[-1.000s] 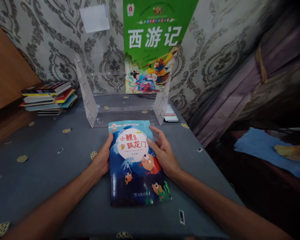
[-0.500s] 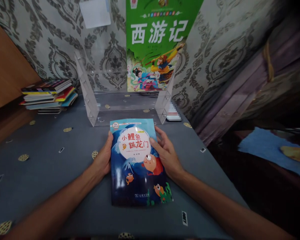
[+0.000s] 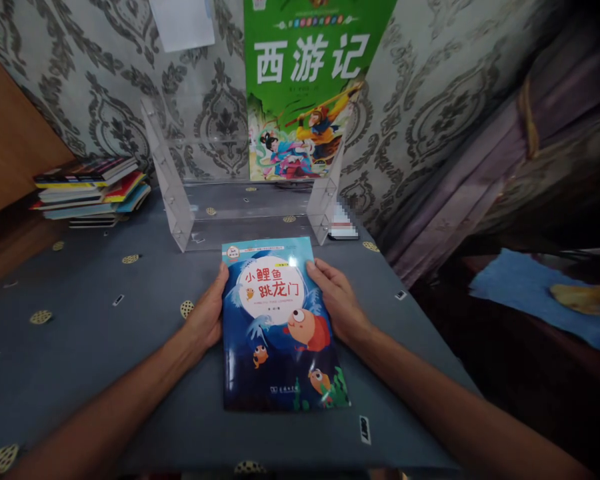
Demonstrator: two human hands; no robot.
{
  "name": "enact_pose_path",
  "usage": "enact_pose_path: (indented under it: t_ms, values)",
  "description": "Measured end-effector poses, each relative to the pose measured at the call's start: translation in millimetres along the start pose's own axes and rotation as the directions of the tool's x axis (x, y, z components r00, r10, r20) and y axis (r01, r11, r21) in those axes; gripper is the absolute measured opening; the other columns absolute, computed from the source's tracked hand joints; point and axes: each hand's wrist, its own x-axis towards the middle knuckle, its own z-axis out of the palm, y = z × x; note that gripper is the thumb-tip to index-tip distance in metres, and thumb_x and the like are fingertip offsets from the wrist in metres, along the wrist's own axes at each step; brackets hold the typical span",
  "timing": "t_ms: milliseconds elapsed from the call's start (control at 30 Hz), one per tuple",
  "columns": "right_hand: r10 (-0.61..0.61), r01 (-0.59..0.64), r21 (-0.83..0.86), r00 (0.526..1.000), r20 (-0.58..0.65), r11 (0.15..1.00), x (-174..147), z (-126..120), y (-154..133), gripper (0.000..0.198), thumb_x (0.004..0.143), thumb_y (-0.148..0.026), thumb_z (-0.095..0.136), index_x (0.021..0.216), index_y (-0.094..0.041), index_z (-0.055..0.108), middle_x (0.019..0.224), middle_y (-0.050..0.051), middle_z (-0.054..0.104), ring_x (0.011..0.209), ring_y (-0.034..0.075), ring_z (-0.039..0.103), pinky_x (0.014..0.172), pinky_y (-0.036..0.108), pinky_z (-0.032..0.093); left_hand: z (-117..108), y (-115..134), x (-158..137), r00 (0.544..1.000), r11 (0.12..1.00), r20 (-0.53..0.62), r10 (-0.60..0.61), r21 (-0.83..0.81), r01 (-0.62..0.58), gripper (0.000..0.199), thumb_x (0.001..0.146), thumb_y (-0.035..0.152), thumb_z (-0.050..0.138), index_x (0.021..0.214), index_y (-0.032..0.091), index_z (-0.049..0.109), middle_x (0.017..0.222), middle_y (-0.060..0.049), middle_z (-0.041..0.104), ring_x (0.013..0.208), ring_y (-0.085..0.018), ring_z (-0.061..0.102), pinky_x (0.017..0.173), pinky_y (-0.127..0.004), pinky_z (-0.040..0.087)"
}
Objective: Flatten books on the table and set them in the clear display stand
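In the lower middle of the frame, a blue book (image 3: 267, 363) with orange fish on its cover is held between the two hands of the person, its front side turned up toward the camera. The left hand (image 3: 207, 317) grips the left edge, with the thumb near the cover and the other fingers mostly hidden; the right hand (image 3: 343, 303) grips the opposite edge, rather near the upper corner. So both hands are closed on the same book — neither of them is free. The book is above the patterned tablecloth (image 3: 145, 347), but whether its lower edge touches the cloth, I cannot tell. Just beyond it, in the centre of the frame, stands a clear rack (image 3: 177, 200), and at its back, in the upper middle, a green book (image 3: 305, 93) stands upright, facing forward. About how far the work has come, I judge it so: the green book is already in its standing place, while the blue book is not put down on the rack; it is closed, in the hands, and the lower steps of the rack show no book. At the left of the frame lies a pile of books (image 3: 90, 193), well apart from the hands and touched by neither — these books seem not to be part of the present step.
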Motion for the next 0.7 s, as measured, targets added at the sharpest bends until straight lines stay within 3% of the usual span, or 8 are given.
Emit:
enact_pose_path:
  t_ms: [200,333,467,600,700]
  values:
    - [-0.005,0.002,-0.062,0.999,-0.049,0.998,7,-11,3,0.043,0.070,-0.059,0.078,0.090,-0.021,0.069,0.080,0.005,0.078,0.070,0.024,0.075,0.058,0.033,0.060,2,0,-3,0.966,0.970,0.111,0.232,0.052,-0.239,0.036,0.081,0.023,0.075,0.114,0.017,0.065,0.110,-0.009,0.075,0.114,-0.030,0.068,0.097,-0.042,0.057]
    - [-0.022,0.014,-0.126,0.998,-0.061,0.992,14,-18,8,0.040,0.072,-0.058,0.076,0.087,-0.022,0.068,0.076,0.003,0.077,0.063,0.022,0.073,0.052,0.031,0.057,-3,3,-1,0.949,0.946,0.083,0.305,0.093,-0.312,0.041,0.076,0.019,0.078,0.113,0.015,0.061,0.102,-0.009,0.074,0.103,-0.025,0.070,0.089,-0.036,0.058]
    - [-0.031,0.020,-0.162,0.997,-0.066,0.987,19,-22,9,0.037,0.071,-0.054,0.076,0.088,-0.022,0.067,0.076,0.003,0.076,0.060,0.021,0.071,0.053,0.031,0.056,-10,3,3,0.926,0.893,0.052,0.374,0.250,-0.375,0.042,0.077,0.021,0.076,0.115,0.017,0.061,0.102,-0.008,0.071,0.098,-0.022,0.069,0.086,-0.033,0.054]
    - [-0.019,0.006,-0.191,0.998,-0.066,0.982,23,-25,8,0.037,0.067,-0.050,0.080,0.086,-0.021,0.067,0.064,0.000,0.072,0.051,0.017,0.064,0.048,0.028,0.051,-14,1,3,0.863,0.717,0.153,0.482,0.498,-0.488,0.034,0.079,0.026,0.072,0.112,0.020,0.065,0.114,-0.009,0.069,0.115,-0.025,0.062,0.102,-0.037,0.046]
    - [-0.039,0.031,-0.265,0.999,-0.026,0.964,27,-31,7,0.034,0.068,-0.048,0.079,0.086,-0.021,0.067,0.061,-0.001,0.069,0.050,0.016,0.062,0.046,0.027,0.048,-17,1,0,0.800,0.462,0.255,0.544,0.705,-0.539,0.033,0.085,0.030,0.066,0.117,0.022,0.064,0.127,-0.009,0.062,0.125,-0.027,0.055,0.108,-0.041,0.041]
